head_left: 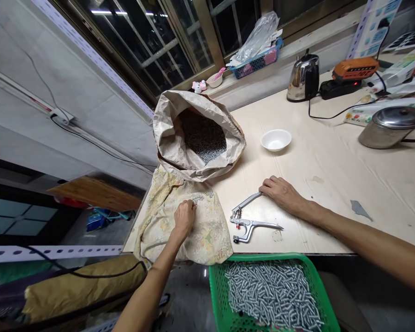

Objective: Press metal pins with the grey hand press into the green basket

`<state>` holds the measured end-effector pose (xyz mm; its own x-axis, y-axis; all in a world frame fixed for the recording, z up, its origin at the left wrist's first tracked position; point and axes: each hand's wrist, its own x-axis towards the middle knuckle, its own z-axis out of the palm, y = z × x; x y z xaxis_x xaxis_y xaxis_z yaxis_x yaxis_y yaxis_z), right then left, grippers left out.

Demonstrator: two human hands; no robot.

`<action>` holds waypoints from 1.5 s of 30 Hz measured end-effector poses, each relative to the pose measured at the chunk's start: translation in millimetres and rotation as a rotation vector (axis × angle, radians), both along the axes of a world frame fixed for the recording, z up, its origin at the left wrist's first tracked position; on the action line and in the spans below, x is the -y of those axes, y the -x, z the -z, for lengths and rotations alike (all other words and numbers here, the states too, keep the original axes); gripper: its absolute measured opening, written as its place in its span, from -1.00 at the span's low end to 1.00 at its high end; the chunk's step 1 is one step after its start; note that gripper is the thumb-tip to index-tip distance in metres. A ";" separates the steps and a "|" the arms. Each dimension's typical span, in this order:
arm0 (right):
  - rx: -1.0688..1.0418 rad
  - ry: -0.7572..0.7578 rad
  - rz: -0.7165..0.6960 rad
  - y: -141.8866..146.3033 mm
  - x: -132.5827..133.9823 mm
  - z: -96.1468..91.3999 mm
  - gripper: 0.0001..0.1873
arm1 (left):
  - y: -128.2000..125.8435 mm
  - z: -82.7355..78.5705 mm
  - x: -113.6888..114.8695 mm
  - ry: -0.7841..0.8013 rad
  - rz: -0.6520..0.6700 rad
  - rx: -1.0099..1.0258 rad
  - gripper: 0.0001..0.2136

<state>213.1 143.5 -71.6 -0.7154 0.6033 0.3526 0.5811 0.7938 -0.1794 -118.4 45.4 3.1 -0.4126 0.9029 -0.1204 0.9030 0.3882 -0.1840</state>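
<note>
My left hand [184, 219] is closed over a floral cloth [207, 235], its fingertips at a few small silver metal pins [198, 198] lying there. Whatever it pinches is hidden by the fingers. My right hand [280, 192] is closed on the end of the upper handle of silver hand-press pliers [251, 224], which lie on the table with their handles spread apart. Behind the cloth a paper sack [169, 124] gapes open, with many small metal pieces [210, 150] inside. At the table's front edge a green basket [216, 295] holds a heap of silver, screw-like pieces [273, 293].
On the table [318, 170] are a white bowl [275, 139], a steel kettle [303, 78], an orange battery [355, 70] on a charger, and a lidded metal pot [390, 129]. A blue basket [256, 62] sits on the windowsill. A wall borders the left side.
</note>
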 end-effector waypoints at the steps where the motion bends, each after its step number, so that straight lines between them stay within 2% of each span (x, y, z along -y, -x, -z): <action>1: -0.002 0.001 0.001 0.2 -0.8 0.8 -0.78 | 0.0 0.6 2.0 -0.002 0.002 0.005 -0.81; 4: -0.001 0.021 0.001 1.3 -1.0 -1.6 -0.79 | 1.8 1.8 6.4 -0.009 -0.014 0.013 -0.80; 8: 0.013 0.024 0.060 2.1 14.7 -20.6 -0.87 | 6.8 1.7 7.8 -0.018 -0.025 0.026 -0.78; 12: 0.013 0.089 -0.097 0.2 49.1 -39.7 -0.82 | 4.0 -3.3 8.2 -0.030 0.014 0.033 -0.78; 15: 0.053 0.209 -0.170 0.4 68.5 -41.2 -0.82 | -15.8 -9.6 13.3 -0.139 0.111 0.168 -0.79; 19: 0.139 0.299 -0.164 3.3 71.5 -31.2 -0.90 | -61.9 -13.2 31.3 -0.308 0.169 0.611 -0.80; 22: 0.125 0.209 -0.206 3.6 68.7 -24.9 -0.85 | -92.3 -7.0 47.7 -0.341 0.147 0.827 -0.78; 25: 0.111 0.093 -0.243 1.7 70.3 -24.1 -0.79 | -107.6 3.7 59.1 -0.359 0.111 0.918 -0.77; 29: 0.113 0.030 -0.263 -0.3 74.0 -27.2 -0.78 | -111.5 12.4 65.1 -0.364 0.068 0.962 -0.76; 35: 0.166 0.003 -0.256 0.4 74.8 -28.0 -0.78 | -113.1 12.3 66.3 -0.350 0.051 0.947 -0.76; 41: 0.182 0.043 -0.249 -0.4 72.5 -27.9 -0.76 | -111.9 14.6 62.0 -0.294 0.050 0.912 -0.73; 45: 0.173 0.096 -0.254 -0.7 70.1 -26.8 -0.77 | -108.9 17.5 57.4 -0.203 0.041 0.871 -0.66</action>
